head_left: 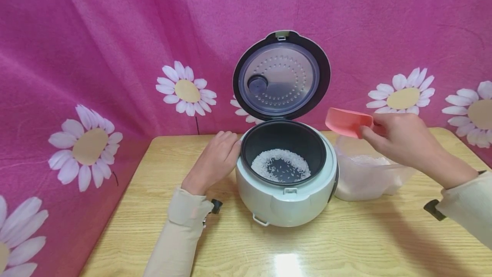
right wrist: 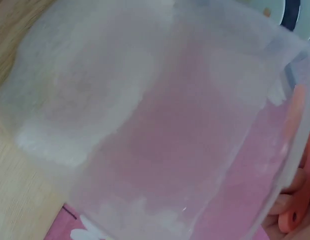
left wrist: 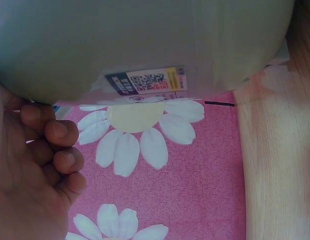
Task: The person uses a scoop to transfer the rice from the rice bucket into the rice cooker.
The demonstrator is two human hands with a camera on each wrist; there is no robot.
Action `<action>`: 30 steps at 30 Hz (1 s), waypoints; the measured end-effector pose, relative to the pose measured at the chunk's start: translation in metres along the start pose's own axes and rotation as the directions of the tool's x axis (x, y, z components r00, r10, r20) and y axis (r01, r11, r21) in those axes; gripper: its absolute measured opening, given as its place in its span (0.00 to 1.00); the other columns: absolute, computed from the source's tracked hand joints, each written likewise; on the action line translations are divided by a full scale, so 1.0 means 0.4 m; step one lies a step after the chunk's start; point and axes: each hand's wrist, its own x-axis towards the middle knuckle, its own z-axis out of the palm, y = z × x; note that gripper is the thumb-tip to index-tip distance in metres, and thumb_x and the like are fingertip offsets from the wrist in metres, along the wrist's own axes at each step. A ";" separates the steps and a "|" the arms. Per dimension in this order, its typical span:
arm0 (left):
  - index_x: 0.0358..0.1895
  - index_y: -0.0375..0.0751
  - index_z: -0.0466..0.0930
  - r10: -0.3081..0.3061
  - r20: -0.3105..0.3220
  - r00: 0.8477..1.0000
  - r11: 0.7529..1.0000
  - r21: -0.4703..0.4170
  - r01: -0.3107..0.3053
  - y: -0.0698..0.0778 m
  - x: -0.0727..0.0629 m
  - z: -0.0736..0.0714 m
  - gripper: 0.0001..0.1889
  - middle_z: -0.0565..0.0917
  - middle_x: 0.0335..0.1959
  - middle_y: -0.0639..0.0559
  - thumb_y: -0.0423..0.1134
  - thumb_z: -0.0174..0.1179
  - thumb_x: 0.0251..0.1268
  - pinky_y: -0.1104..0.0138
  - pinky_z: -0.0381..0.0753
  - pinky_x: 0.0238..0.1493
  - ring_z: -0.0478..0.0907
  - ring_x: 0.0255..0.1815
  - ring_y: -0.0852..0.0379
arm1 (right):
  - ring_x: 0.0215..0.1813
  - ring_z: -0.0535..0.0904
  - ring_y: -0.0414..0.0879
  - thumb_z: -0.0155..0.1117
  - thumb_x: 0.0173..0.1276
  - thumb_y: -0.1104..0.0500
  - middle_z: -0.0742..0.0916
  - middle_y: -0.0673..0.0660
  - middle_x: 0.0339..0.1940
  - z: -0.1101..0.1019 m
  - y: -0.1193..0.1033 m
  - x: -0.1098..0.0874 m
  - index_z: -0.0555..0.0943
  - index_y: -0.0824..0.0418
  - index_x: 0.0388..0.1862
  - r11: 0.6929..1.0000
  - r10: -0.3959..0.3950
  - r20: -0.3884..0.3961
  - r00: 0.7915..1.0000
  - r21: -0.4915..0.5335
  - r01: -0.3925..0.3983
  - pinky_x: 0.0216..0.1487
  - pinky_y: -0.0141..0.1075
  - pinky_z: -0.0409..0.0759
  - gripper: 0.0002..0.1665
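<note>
My left hand [head_left: 216,160] grips the left rim of a pale green-white rice cooker [head_left: 286,206], its fingers curled there. In the left wrist view the curled fingertips [left wrist: 64,132] show right beside the cooker's side, which bears a printed label. The lid [head_left: 282,78] stands raised, and white rice [head_left: 282,155] lies in a ring in the dark inner pot [head_left: 261,140]. My right hand [head_left: 403,138] holds a coral plastic scoop [head_left: 347,122] by its handle, over the back of a translucent container [head_left: 361,183] of rice. The scoop's inside is hidden.
Cooker and container stand side by side on a light wooden table [head_left: 161,234]. The rice container is close against the cooker's right side. Directly behind the table hangs a magenta cloth [head_left: 127,33] with daisies; the raised lid stands in front of it.
</note>
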 end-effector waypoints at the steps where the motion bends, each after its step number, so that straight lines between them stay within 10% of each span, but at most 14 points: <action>1: 0.45 0.46 0.79 0.003 0.000 1.000 1.000 0.000 -0.003 0.000 0.000 0.000 0.12 0.77 0.35 0.53 0.46 0.47 0.80 0.62 0.75 0.50 0.71 0.43 0.55 | 0.20 0.58 0.39 0.66 0.67 0.53 0.68 0.46 0.13 0.001 0.006 -0.001 0.75 0.53 0.22 1.000 0.001 0.002 1.000 -0.006 -0.001 0.23 0.33 0.55 0.15; 30: 0.38 0.45 0.77 0.059 -0.038 0.998 0.998 0.040 -0.057 -0.002 0.003 0.002 0.13 0.75 0.32 0.52 0.43 0.45 0.80 0.62 0.73 0.49 0.70 0.40 0.54 | 0.19 0.55 0.39 0.60 0.65 0.54 0.63 0.46 0.13 -0.001 0.102 -0.044 0.63 0.53 0.15 0.992 0.085 0.082 0.993 -0.099 -0.077 0.23 0.34 0.52 0.22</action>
